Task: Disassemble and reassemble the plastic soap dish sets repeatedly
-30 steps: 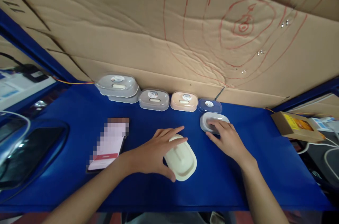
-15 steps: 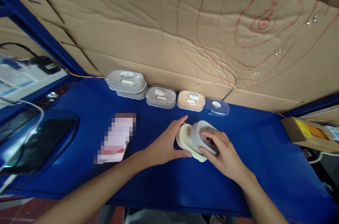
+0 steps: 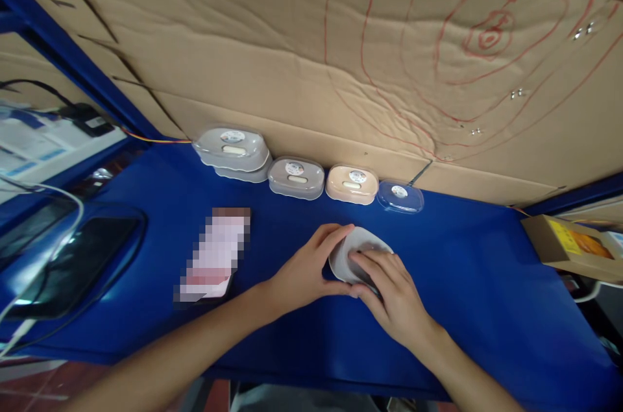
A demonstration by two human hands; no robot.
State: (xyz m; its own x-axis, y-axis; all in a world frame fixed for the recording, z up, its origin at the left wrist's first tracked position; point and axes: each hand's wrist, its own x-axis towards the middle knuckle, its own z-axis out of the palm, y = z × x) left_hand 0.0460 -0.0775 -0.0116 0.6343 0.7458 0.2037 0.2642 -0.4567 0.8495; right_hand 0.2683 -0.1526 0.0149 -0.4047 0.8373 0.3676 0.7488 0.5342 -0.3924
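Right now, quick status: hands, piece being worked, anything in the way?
Left hand curved about the grey container's left side. Right hand on it from above. Phone apart, off left; row of boxes behind.

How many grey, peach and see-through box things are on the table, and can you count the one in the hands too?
Grey boxes in the back row: 3, a stacked pair (top box, bottom box) and a single box
Peach box: 1
See-through lid: 1
Grey piece under the right hand: 1
Total: 6
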